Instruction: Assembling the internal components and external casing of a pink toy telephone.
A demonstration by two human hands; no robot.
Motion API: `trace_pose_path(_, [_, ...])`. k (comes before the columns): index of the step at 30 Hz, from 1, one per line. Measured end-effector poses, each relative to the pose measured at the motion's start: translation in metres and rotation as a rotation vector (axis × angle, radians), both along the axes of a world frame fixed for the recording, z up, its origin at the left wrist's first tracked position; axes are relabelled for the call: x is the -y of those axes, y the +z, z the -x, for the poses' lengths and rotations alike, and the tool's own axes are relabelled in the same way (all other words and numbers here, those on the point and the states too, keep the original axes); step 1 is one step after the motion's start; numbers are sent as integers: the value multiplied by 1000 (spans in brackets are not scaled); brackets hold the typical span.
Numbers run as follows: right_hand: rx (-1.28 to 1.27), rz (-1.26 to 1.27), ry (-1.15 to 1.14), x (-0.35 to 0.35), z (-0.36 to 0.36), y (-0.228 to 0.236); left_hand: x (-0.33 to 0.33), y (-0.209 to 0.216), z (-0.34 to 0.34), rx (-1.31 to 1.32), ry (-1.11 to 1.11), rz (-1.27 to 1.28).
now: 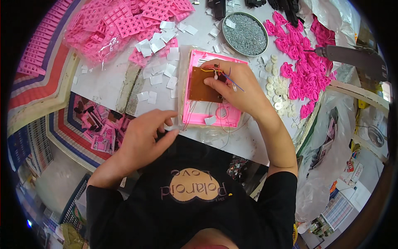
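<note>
A brown circuit board (202, 86) with yellow, red and blue wires is gripped in my right hand (233, 85), thumb on its face. It lies tilted over a pink plastic casing (236, 117) on the table. Thin wires trail from the casing's near side, by a round pink ring (222, 111). My left hand (145, 132) hovers beside the casing's near left corner, thumb and forefinger apart. A small whitish scrap (169, 128) shows by its fingers; whether they touch it I cannot tell.
Pink keypad-like parts (101, 27) fill a bag at far left, near scattered white paper pieces (157, 45). A round tin of small screws (245, 34) stands behind the casing. To the right are white discs (275, 89), pink loops (304, 70) and a grey arm-like fixture (352, 57).
</note>
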State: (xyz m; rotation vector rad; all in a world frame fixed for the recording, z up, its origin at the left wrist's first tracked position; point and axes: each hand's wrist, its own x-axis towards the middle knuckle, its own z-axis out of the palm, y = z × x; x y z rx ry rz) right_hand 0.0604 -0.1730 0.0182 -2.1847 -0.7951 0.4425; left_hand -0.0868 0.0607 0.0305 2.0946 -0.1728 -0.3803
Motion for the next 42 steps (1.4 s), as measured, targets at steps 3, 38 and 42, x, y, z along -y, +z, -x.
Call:
trace_pose_path(3, [17, 10, 14, -5, 2, 3, 4, -1, -12, 122, 52, -25])
trace_pose_path(38, [464, 276, 32, 4, 79, 2, 29, -19, -55, 551, -419, -452])
trace_pose_path(42, [456, 348, 84, 7, 73, 6, 32, -3, -64, 490, -511, -516])
